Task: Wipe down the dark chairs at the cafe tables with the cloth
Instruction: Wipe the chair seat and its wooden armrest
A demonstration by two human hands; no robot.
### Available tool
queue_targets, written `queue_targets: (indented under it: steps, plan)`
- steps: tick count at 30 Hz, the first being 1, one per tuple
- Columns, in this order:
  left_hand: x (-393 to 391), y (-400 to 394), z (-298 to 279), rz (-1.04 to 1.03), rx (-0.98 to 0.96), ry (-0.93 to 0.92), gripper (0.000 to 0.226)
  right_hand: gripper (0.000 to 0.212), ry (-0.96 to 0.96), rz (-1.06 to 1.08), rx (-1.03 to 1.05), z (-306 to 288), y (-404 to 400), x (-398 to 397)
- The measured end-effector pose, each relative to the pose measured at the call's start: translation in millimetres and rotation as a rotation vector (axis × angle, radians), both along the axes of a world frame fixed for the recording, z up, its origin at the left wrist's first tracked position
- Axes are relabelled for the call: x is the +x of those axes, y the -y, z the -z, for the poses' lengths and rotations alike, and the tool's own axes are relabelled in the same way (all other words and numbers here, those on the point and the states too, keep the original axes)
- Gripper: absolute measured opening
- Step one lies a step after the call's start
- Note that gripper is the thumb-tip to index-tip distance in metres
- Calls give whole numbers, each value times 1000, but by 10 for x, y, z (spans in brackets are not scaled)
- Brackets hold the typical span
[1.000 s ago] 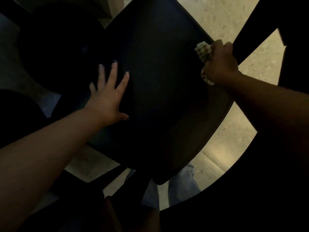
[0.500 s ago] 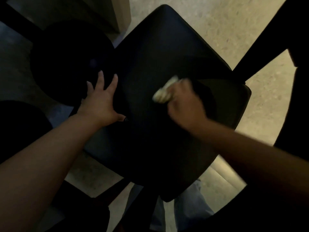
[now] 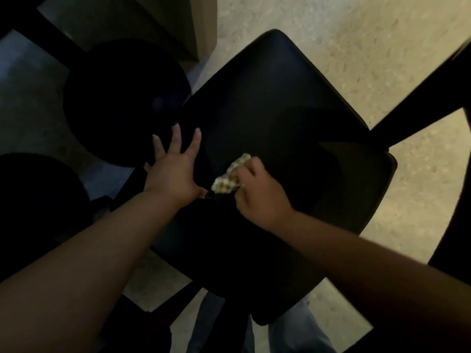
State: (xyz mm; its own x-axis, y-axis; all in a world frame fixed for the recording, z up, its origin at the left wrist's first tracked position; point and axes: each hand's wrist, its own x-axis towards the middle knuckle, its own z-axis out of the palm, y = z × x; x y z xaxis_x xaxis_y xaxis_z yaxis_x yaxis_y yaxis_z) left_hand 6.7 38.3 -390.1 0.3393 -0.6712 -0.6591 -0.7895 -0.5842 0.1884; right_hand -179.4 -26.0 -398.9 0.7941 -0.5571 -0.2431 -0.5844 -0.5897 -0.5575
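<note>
Head view: right hand (image 3: pixel 260 197) gripping cloth (image 3: pixel 229 178), swept leftward across chair (image 3: pixel 267 103); left hand (image 3: pixel 173 174) flat.

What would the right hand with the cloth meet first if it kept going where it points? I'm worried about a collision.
Probably the left hand: the right hand and cloth point left across the chair seat, and the left thumb lies close ahead.
</note>
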Motion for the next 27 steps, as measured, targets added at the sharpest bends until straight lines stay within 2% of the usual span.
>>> queue_targets:
  steps: [3, 6, 8, 10, 13, 15, 16, 18, 20, 23, 25, 27]
  plan:
    - [-29, 4, 17, -16, 6, -3, 134, 33, 44, 217, -200, -1, 831, 137]
    - [-46, 2, 22, -32, 6, -2, 133, 39, -91, 546, -318, 58, 1673, 328]
    - [-58, 9, 22, -34, 6, -6, 133, 39, -194, 627, -368, 149, 1729, 461]
    - [-58, 11, 18, -39, 11, -8, 133, 43, -165, 559, -393, 216, 1338, 568]
    - [-59, 9, 9, -36, 15, -13, 131, 48, -14, 188, -264, 173, 568, 535]
    - [-59, 12, 16, -37, 13, -18, 130, 45, 41, -43, -151, 105, 466, 440]
    - [-63, 12, 20, -40, 11, -21, 130, 43, 79, -90, -128, 73, 600, 436]
    - [-72, 12, 34, -46, 10, -21, 130, 40, 113, -24, -189, 41, 1049, 531]
    - [-88, 16, 52, -55, 13, -17, 131, 41, 76, 219, -291, 41, 1646, 642]
    - [-107, 19, 76, -60, 11, -6, 132, 41, -78, 579, -263, 110, 2235, 790]
    - [-108, 24, 76, -59, 10, -3, 132, 34, -87, 594, -313, 157, 2071, 943]
    - [-108, 24, 68, -56, 13, 0, 131, 36, -1, 355, -303, 195, 1576, 1045]
